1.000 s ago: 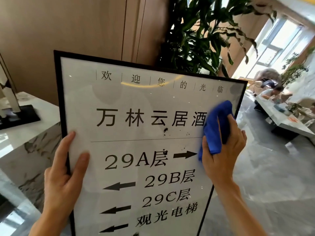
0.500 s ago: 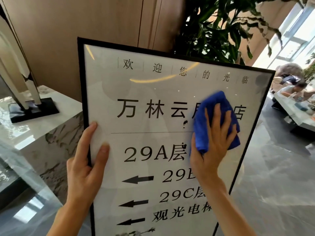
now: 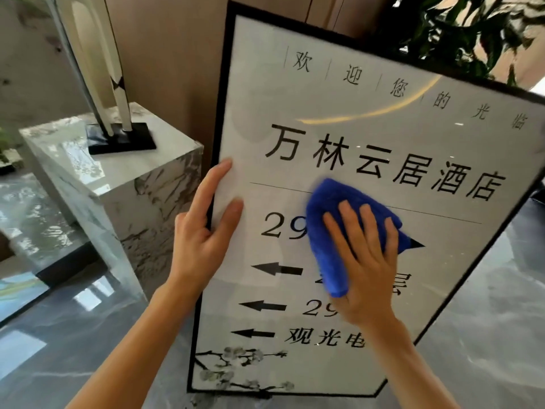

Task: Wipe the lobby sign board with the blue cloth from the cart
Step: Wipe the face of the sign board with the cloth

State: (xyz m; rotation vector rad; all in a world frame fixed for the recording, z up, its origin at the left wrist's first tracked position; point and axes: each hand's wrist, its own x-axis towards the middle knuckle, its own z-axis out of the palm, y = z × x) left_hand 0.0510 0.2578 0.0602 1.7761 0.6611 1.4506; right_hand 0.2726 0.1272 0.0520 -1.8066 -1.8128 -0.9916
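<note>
The lobby sign board (image 3: 339, 119) is a tall white panel in a black frame with black characters, room numbers and arrows. It stands upright in front of me, filling the middle and right of the view. My left hand (image 3: 203, 228) grips its left frame edge, thumb on the glass. My right hand (image 3: 364, 261) lies flat on the board's middle, pressing the folded blue cloth (image 3: 333, 219) against the glass over the "29A" line. The cloth hides part of the text.
A marble pedestal (image 3: 126, 178) with a black-based white sculpture (image 3: 97, 63) stands left of the board. A leafy plant (image 3: 460, 28) rises behind the board's top right. Glossy grey floor (image 3: 486, 335) spreads below. A wood-panelled wall stands behind.
My right hand has swept the blue cloth leftward and down across the board, from its right edge to the middle. My view has shifted left and down. The left hand keeps its grip.
</note>
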